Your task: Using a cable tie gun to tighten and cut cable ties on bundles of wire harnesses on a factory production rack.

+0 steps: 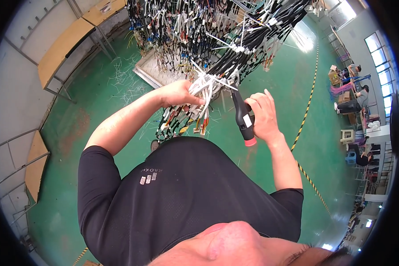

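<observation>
A thick bundle of black and white wire harnesses [246,53] runs down from the upper right, bound with white cable ties [228,45] whose tails stick out. At its near end my left hand [181,94] is closed around the white wires, thumb on top. Loose connector ends [199,126] hang below it. My right hand [264,113] grips a black cable tie gun [242,111] with a red end cap. The gun's nose touches or nearly touches the bundle just right of my left hand; the exact contact cannot be made out. Its trigger is hidden by my fingers.
A dense mass of hanging harnesses [177,31] is ahead, above a pale tray [153,68]. Cut tie scraps [126,73] litter the green floor. Wooden-topped tables [62,48] line the left. A yellow-black floor line [312,88] and several seated people [357,99] are to the right.
</observation>
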Action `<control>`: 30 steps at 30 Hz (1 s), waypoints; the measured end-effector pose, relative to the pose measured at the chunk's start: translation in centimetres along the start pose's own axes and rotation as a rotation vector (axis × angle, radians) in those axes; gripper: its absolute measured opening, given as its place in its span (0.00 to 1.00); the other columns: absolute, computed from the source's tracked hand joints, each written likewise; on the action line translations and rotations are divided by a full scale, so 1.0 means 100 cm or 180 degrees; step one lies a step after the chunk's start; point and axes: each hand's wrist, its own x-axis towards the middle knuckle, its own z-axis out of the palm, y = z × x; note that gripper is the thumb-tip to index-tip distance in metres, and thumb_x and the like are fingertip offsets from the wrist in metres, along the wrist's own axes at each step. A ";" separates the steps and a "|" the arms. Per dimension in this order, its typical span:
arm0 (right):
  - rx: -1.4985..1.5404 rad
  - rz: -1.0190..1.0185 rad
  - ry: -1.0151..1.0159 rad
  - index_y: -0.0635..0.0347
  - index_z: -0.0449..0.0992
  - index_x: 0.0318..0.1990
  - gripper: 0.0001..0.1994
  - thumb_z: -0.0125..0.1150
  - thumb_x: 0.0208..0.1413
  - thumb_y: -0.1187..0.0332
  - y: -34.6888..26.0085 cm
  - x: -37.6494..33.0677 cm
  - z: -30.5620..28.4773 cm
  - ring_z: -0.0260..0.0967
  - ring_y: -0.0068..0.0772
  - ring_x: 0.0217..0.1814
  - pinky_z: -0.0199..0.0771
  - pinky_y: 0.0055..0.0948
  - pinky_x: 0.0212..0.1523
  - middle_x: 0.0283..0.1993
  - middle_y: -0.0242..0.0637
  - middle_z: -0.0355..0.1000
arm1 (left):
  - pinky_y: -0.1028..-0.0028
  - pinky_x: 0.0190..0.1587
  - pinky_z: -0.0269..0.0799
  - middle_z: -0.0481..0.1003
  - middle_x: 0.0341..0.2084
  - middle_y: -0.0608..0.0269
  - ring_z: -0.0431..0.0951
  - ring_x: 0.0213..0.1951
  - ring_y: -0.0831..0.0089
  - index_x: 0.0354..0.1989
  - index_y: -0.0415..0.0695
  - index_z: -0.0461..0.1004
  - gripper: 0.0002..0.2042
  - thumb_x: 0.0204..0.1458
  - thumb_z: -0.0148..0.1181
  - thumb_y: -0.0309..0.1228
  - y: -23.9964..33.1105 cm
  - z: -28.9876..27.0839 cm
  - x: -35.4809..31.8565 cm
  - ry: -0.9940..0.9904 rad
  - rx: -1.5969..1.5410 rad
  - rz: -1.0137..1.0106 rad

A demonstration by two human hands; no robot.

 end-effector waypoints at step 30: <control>0.3171 0.2406 -0.1561 0.60 0.82 0.56 0.18 0.75 0.62 0.63 0.114 0.106 -0.119 0.82 0.25 0.41 0.72 0.25 0.36 0.40 0.30 0.82 | 0.54 0.38 0.79 0.82 0.23 0.54 0.86 0.29 0.53 0.34 0.45 0.77 0.08 0.53 0.66 0.36 -0.037 0.053 0.073 0.2182 0.3197 0.1052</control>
